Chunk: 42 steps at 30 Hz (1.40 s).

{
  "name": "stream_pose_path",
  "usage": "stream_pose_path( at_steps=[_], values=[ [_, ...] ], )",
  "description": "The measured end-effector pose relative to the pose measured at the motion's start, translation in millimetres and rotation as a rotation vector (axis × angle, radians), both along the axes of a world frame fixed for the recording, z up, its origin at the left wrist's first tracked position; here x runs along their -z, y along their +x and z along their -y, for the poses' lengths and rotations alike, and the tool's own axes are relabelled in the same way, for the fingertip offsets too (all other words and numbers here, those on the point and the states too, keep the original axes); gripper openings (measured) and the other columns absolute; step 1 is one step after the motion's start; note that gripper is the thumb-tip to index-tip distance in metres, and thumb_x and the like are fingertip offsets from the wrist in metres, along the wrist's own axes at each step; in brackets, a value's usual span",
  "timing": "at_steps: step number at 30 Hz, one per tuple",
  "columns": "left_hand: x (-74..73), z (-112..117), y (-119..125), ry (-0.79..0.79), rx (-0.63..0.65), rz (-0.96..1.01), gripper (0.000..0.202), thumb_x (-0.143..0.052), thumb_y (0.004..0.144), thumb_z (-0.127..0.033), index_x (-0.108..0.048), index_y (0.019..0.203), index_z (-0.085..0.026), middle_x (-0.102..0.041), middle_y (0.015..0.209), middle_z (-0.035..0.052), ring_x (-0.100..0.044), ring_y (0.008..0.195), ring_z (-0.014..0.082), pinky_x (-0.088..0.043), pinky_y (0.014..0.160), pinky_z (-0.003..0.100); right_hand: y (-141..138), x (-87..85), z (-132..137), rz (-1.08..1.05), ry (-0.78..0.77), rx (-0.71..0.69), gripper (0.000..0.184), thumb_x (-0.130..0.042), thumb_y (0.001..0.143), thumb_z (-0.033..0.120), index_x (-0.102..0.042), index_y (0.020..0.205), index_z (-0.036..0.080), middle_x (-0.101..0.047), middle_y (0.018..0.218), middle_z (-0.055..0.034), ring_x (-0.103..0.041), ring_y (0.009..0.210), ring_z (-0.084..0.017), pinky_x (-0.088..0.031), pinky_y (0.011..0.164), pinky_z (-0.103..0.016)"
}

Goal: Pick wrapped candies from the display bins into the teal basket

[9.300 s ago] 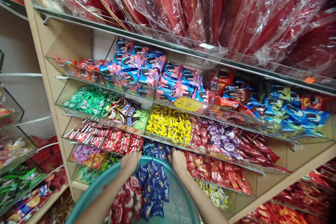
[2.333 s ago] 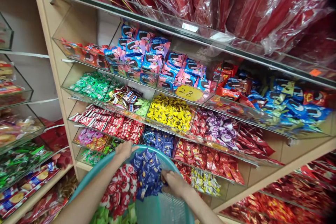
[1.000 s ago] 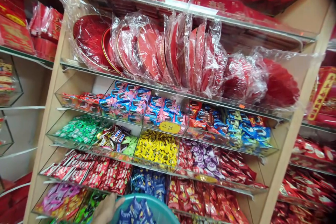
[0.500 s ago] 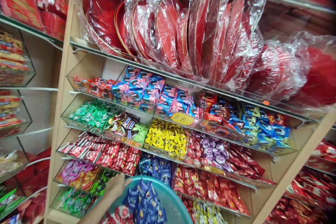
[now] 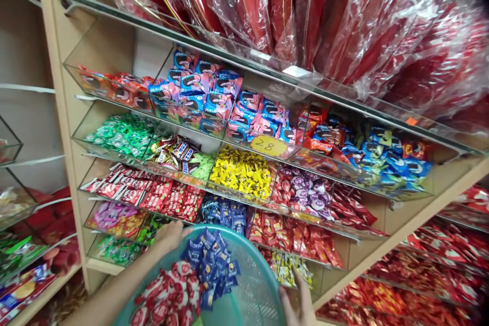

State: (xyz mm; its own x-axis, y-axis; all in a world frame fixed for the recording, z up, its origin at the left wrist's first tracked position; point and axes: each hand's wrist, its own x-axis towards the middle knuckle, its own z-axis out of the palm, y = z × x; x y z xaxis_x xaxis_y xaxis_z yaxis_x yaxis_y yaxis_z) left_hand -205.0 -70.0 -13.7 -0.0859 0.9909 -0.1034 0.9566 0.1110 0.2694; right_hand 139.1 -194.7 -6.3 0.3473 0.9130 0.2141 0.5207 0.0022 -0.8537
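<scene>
A teal plastic basket (image 5: 255, 290) sits low in the centre, tilted toward the shelves. It holds a heap of blue-wrapped sweets (image 5: 212, 265) and red-and-white sweets (image 5: 168, 295). My left hand (image 5: 168, 234) grips the basket's far left rim, fingers curled over it. My right hand (image 5: 300, 303) comes up at the basket's right side with fingers apart and holding nothing, just below a bin of yellow-green sweets (image 5: 286, 267). A bin of the same blue sweets (image 5: 225, 211) lies right behind the basket.
Clear slanted bins fill the wooden shelving: yellow sweets (image 5: 242, 173), green sweets (image 5: 122, 135), red wafer packs (image 5: 153, 193), blue-pink biscuit packs (image 5: 214, 97). A yellow tag reading 28 (image 5: 267, 145) hangs mid-shelf. Red trays in plastic wrap (image 5: 305, 15) stand above. More shelves flank both sides.
The view dropped back down to the bins after looking up at the red trays. My right hand, out of sight for a second, has reappeared at the basket's right side.
</scene>
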Motion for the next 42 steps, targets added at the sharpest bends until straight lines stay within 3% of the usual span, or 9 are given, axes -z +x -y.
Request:
stream_pose_path(
  at_steps=[3,6,9,12,16,21,33,37,42],
  values=[
    [2.8,0.6,-0.1,0.011,0.006,-0.01,0.054,-0.027,0.078,-0.059,-0.059,0.085,-0.016,-0.063,0.089,0.014,-0.058,0.086,0.0297,-0.043,0.068,0.036,-26.4,-41.5,-54.9,0.297,0.154,-0.334,0.041,-0.038,0.083,0.03,-0.038,0.123,0.02,-0.047,0.121,-0.0069,-0.044,0.111,-0.019,-0.037,0.092,-0.032],
    [4.3,2.8,0.4,0.038,0.0,-0.021,0.054,-0.026,0.078,-0.059,-0.059,0.084,-0.016,-0.063,0.088,0.014,-0.058,0.085,0.0295,-0.043,0.067,0.035,-65.0,-60.1,-115.3,0.738,0.137,-0.527,0.03,-0.034,0.083,0.019,-0.052,0.107,0.02,-0.057,0.106,-0.0061,-0.05,0.101,-0.016,-0.039,0.087,-0.029],
    [2.1,4.9,1.3,0.051,-0.005,-0.021,0.054,-0.028,0.078,-0.059,-0.06,0.082,-0.016,-0.063,0.087,0.0143,-0.058,0.085,0.0286,-0.042,0.067,0.034,-93.2,-49.4,-164.7,1.234,-0.095,-0.542,0.031,-0.032,0.083,0.011,-0.055,0.103,0.018,-0.056,0.109,-0.009,-0.047,0.105,-0.018,-0.037,0.085,-0.031],
    [-1.6,5.9,2.1,0.057,0.0,-0.036,0.054,-0.029,0.078,-0.06,-0.061,0.08,-0.017,-0.064,0.086,0.0142,-0.059,0.084,0.028,-0.042,0.068,0.034,-102.2,-28.1,-194.8,1.334,-0.225,-0.508,0.03,-0.036,0.081,0.009,-0.056,0.103,0.014,-0.058,0.106,-0.0139,-0.048,0.104,-0.022,-0.036,0.083,-0.035],
    [-3.0,6.4,2.6,0.072,-0.005,-0.043,0.052,-0.03,0.078,-0.059,-0.06,0.081,-0.017,-0.064,0.086,0.0132,-0.059,0.085,0.0279,-0.042,0.068,0.033,-98.9,-10.5,-212.0,1.372,-0.291,-0.49,0.036,-0.043,0.078,0.01,-0.05,0.113,0.014,-0.061,0.101,-0.0139,-0.05,0.101,-0.022,-0.033,0.084,-0.037],
    [-2.1,8.7,3.3,0.068,-0.019,-0.025,0.053,-0.029,0.078,-0.059,-0.06,0.081,-0.017,-0.063,0.087,0.0135,-0.059,0.085,0.027,-0.041,0.069,0.033,-96.3,-3.8,-216.6,1.397,-0.259,-0.488,0.045,-0.036,0.081,0.009,-0.034,0.126,0.012,-0.06,0.102,-0.0154,-0.048,0.104,-0.021,-0.028,0.086,-0.039],
    [-4.7,7.2,5.7,0.019,-0.074,0.015,0.056,-0.031,0.075,-0.063,-0.061,0.084,-0.017,-0.063,0.09,0.014,-0.057,0.089,0.0254,-0.04,0.075,0.031,-88.5,-29.0,-193.7,1.435,-0.106,-0.508,0.029,-0.033,0.082,0.008,-0.055,0.101,0.012,-0.058,0.1,-0.0153,-0.043,0.102,-0.022,-0.023,0.087,-0.037],
    [-6.2,5.1,5.8,0.042,-0.052,-0.006,0.058,-0.03,0.075,-0.065,-0.062,0.083,-0.016,-0.063,0.09,0.0143,-0.057,0.088,0.0256,-0.04,0.074,0.031,-82.8,-45.6,-170.0,1.434,-0.069,-0.502,0.026,-0.035,0.082,0.01,-0.054,0.099,0.012,-0.057,0.099,-0.0147,-0.042,0.1,-0.023,-0.025,0.084,-0.038],
    [-4.2,2.1,4.0,0.059,-0.002,-0.069,0.059,-0.026,0.076,-0.064,-0.061,0.08,-0.017,-0.064,0.086,0.013,-0.058,0.085,0.025,-0.041,0.073,0.03,-68.4,-64.6,-113.2,1.392,0.1,-0.559,0.021,-0.039,0.081,0.014,-0.051,0.098,0.017,-0.055,0.096,-0.0094,-0.044,0.091,-0.021,-0.03,0.077,-0.034]
  ],
)
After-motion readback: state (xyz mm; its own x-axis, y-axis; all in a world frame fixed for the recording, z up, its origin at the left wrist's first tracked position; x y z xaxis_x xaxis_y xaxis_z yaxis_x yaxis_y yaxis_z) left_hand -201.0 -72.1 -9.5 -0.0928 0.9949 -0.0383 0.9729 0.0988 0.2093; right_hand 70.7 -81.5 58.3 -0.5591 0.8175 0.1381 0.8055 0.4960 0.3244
